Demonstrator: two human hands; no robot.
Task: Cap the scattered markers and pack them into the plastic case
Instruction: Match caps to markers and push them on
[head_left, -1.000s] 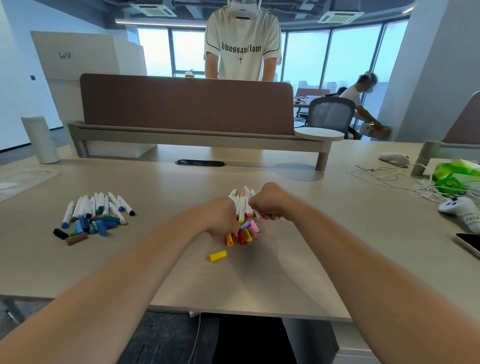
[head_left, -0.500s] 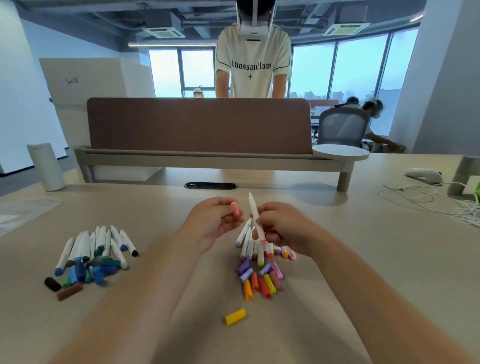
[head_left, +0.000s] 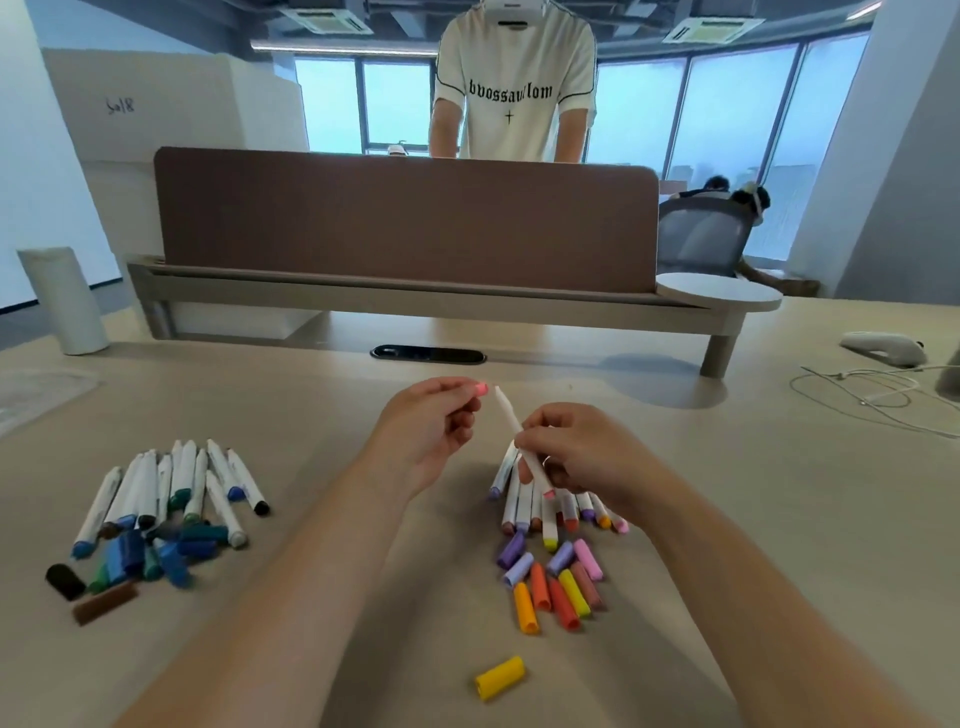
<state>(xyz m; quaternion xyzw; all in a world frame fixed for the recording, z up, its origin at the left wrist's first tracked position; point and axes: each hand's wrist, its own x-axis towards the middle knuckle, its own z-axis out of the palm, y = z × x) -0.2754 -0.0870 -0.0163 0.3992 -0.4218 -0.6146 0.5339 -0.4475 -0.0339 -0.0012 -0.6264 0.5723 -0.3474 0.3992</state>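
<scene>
My right hand (head_left: 576, 452) pinches a white marker (head_left: 511, 421) with a pink lower end, its upper tip pointing up and left. My left hand (head_left: 426, 426) pinches a pink cap (head_left: 481, 389) just left of that tip, a small gap between them. Under my right hand lie several white uncapped markers (head_left: 540, 506), and in front of them several loose warm-coloured caps (head_left: 556, 582). One yellow cap (head_left: 500, 677) lies alone nearer to me. On the left sits a second group of white markers (head_left: 171, 483) with blue, green, black and brown caps (head_left: 140, 561). No plastic case is in view.
A brown divider panel (head_left: 405, 213) on a shelf crosses the desk behind the markers. A person in a white T-shirt (head_left: 511, 93) stands beyond it. White cables (head_left: 872, 395) and a white device (head_left: 883, 348) lie at the right. A white cylinder (head_left: 62, 301) stands far left.
Both hands rose from the marker pile; the right one came up with a white marker, the left with a pink cap. The cap has since moved closer to the marker's tip.
</scene>
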